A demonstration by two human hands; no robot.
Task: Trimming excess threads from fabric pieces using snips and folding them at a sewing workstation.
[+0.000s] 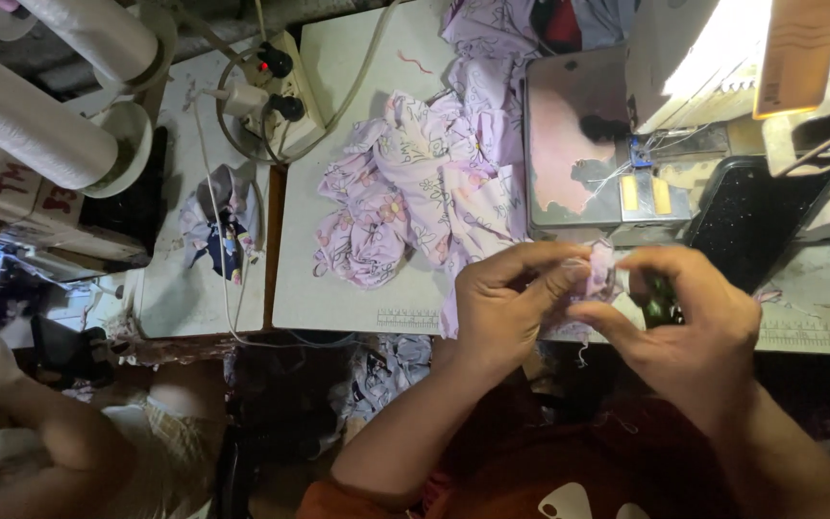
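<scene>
My left hand (506, 303) pinches a fold of lilac printed fabric (434, 187) near the table's front edge. The cloth spreads back across the white sewing table (338, 279) in a crumpled heap. My right hand (689, 322) is closed around a small dark tool (662, 303), held against the same fold of cloth. Both hands meet in front of the sewing machine (694, 67), whose needle area (638, 154) and metal plate (569, 144) lie just beyond them.
A power strip with plugs (276, 91) and cables sits at the back left. Two large white thread cones (31, 115) stand at the far left. Fabric scraps (223, 231) lie on a side surface. Another person's arm (40, 423) shows at lower left.
</scene>
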